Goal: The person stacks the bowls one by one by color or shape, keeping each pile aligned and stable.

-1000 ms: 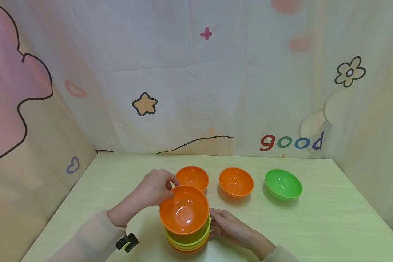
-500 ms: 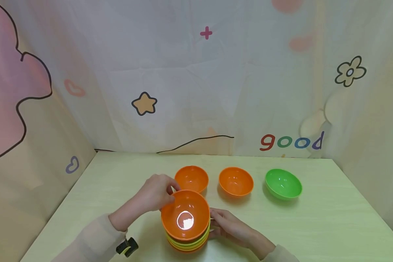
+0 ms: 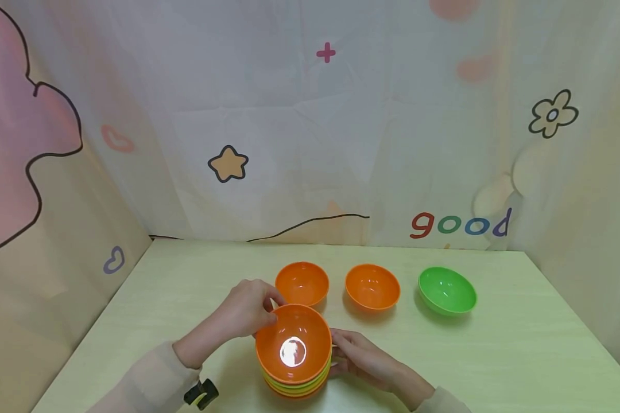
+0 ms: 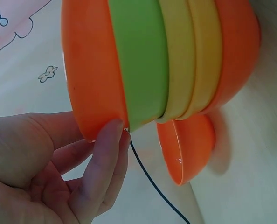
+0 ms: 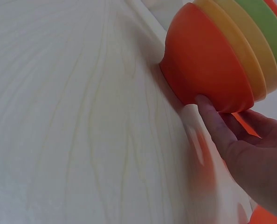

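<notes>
My left hand [image 3: 248,310] pinches the rim of an orange bowl [image 3: 297,327] at the top of a nested stack, thumb on one side of the wall and fingers on the other. Below it, in the left wrist view, come a green bowl [image 4: 141,60], two yellow bowls [image 4: 180,60] and another orange bowl [image 4: 238,56] at the bottom. The stack stands upright on the table. On its right side my right hand [image 3: 364,358] touches it, fingers extended; in the right wrist view a fingertip lies against the lowest bowl [image 5: 204,60].
Behind the stack stand two more orange bowls, one partly covered by it [image 3: 302,281] and one in the middle [image 3: 373,287]. A green bowl [image 3: 446,291] sits to their right. The pale table [image 3: 527,344] ends at a printed cloth backdrop [image 3: 289,115].
My left hand has lowered the top orange bowl and levelled it into the stack, so less of the bowls beneath shows. My right hand has stayed at the stack's side.
</notes>
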`<state>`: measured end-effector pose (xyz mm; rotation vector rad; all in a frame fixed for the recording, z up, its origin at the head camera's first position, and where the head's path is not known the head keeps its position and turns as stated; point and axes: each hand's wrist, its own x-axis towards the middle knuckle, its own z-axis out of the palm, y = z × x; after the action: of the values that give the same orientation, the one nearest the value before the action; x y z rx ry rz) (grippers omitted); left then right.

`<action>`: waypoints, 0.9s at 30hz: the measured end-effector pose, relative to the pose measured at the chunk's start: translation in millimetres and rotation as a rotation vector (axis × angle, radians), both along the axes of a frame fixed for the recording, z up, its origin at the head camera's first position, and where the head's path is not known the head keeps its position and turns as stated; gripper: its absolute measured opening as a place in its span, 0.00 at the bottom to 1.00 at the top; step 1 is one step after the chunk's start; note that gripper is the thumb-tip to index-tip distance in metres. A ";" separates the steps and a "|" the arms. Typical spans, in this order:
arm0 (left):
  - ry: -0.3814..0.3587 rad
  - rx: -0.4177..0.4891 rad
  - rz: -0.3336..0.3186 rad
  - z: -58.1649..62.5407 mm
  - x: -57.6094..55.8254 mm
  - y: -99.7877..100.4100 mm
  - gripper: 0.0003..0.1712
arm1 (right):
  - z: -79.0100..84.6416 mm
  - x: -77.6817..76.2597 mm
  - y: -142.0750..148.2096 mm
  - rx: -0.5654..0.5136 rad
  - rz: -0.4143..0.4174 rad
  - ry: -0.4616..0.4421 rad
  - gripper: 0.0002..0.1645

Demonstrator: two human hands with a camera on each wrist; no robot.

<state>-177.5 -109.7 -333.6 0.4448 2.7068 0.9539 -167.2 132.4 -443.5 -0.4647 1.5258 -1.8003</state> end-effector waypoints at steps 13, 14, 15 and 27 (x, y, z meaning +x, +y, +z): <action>-0.008 0.016 0.004 -0.6 0.0 -1.3 0.12 | 0.9 0.5 0.0 0.012 0.000 -0.004 0.40; -0.008 0.014 0.004 -0.8 0.0 -1.3 0.12 | 1.0 0.6 -0.1 0.010 -0.001 -0.004 0.40; -0.008 0.013 0.006 -0.9 -0.1 -1.2 0.12 | 1.1 0.6 -0.1 0.009 -0.001 -0.004 0.40; -0.012 0.009 -0.003 -2.9 -1.4 -1.3 0.13 | 0.7 0.2 0.5 -0.018 0.018 -0.001 0.39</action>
<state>-179.0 -111.0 -336.5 0.4433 2.6917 0.9647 -167.1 132.9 -442.8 -0.4846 1.5007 -1.8013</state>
